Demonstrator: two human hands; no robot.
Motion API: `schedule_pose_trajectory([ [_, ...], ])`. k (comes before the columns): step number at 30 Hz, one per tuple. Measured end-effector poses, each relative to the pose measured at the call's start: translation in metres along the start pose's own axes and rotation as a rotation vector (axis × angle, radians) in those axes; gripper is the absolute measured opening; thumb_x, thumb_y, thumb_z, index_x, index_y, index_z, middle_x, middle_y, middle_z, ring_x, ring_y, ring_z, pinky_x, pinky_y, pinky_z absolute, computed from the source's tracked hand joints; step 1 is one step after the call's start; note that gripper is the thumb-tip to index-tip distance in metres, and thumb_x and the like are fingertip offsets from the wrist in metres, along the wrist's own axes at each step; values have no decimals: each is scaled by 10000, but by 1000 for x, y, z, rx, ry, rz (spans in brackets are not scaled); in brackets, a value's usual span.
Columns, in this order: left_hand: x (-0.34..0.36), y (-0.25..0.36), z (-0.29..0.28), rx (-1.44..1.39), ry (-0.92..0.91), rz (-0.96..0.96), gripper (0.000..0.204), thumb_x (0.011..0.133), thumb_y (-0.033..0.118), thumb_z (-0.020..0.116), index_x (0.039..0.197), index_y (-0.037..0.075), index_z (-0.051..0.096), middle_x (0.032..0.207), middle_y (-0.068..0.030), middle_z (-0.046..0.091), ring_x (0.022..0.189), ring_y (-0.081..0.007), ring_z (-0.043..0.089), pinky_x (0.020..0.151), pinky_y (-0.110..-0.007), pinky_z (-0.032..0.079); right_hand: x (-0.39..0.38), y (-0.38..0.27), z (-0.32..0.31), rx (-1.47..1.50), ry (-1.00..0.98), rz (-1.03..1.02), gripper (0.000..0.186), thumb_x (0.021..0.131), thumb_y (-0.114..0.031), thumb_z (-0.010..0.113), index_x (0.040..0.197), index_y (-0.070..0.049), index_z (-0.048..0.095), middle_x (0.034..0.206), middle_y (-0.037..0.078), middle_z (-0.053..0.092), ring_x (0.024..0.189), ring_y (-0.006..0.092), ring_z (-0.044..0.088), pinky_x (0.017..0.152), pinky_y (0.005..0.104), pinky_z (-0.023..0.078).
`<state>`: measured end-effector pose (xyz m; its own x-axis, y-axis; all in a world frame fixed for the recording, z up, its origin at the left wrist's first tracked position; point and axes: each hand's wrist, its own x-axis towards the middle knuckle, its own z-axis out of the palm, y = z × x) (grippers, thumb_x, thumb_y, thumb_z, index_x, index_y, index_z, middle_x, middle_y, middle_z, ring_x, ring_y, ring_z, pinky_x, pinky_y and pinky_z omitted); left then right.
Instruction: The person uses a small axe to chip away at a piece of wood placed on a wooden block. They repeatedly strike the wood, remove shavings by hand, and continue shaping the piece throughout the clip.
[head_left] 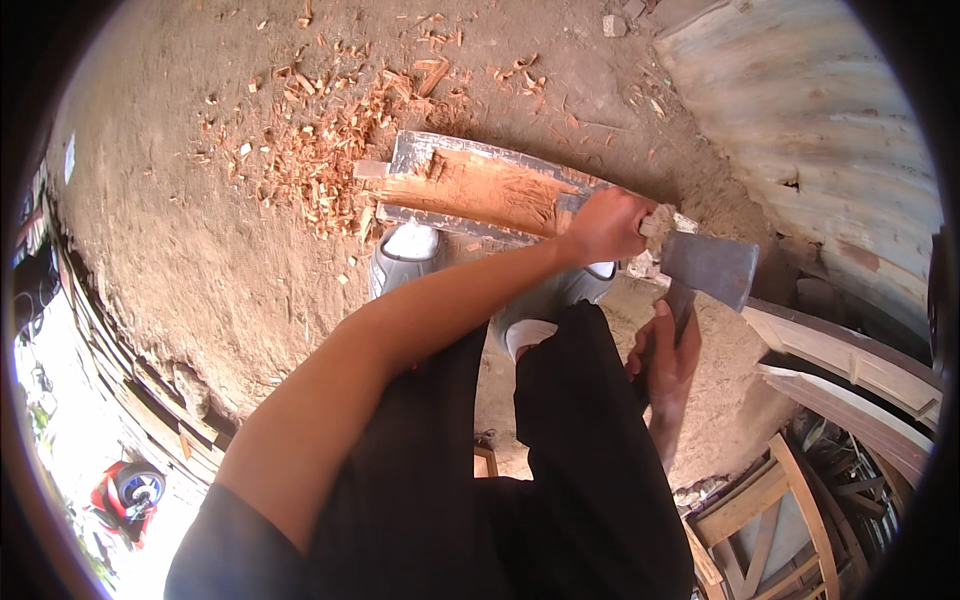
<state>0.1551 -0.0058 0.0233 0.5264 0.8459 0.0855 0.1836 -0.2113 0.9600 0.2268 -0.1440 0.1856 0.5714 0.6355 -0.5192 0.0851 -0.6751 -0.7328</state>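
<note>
My right hand (672, 355) is wrapped round the handle of a hatchet (710, 268); its broad grey blade points up and to the right. Beside the blade, my left hand (608, 226) is closed, with a rough tan lump (656, 226) sticking out of its grip close to the blade. Whether the lump is stone or wood I cannot tell. Just beyond my feet lies a long timber piece (480, 190), its top hewn to fresh orange wood between dark, weathered edges. The left hand hides its right end.
Wood chips (335, 150) are strewn over the dirt ground (190, 260). Corrugated metal sheeting (800, 120) stands at the right, above pale planks (850, 350). A wooden frame (765, 510) leans at the lower right. My grey shoes (405, 258) are beside the timber. A red motorcycle (128, 500) shows at lower left.
</note>
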Motion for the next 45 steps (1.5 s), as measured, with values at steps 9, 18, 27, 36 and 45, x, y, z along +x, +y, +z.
schedule_pose_trajectory([
  [9,2,-5,7,42,-55,-1,157,637,118,677,774,41,666,758,-224,668,794,-442,676,704,-517,537,6,3,3,60,29,-31,312,1072,-318,531,1179,-25,554,664,19,500,425,106,482,370,260,373],
  [18,1,-9,12,5,-34,52,138,621,100,675,750,53,659,704,-219,645,745,-446,664,675,-515,533,-1,9,1,19,44,11,310,1045,-275,587,1226,-30,533,667,17,506,436,101,491,379,258,385],
  [27,5,-3,10,91,-84,28,135,646,126,682,751,43,658,712,-222,654,741,-441,671,692,-511,548,0,-7,-15,432,98,-234,304,1055,-294,555,1252,-75,479,803,78,544,450,151,515,367,273,401],
  [36,-1,-8,5,79,-63,59,148,635,104,681,746,23,625,678,-227,622,695,-448,643,646,-504,516,13,-11,-52,118,-44,18,357,1046,-385,601,1184,-60,556,685,19,518,432,94,485,374,234,355],
  [45,4,-6,11,150,-147,31,142,648,119,683,772,50,675,695,-209,651,718,-433,670,663,-501,540,21,33,-27,-3,-30,0,279,1059,-304,572,1133,-35,557,683,2,502,441,88,471,378,248,364],
])
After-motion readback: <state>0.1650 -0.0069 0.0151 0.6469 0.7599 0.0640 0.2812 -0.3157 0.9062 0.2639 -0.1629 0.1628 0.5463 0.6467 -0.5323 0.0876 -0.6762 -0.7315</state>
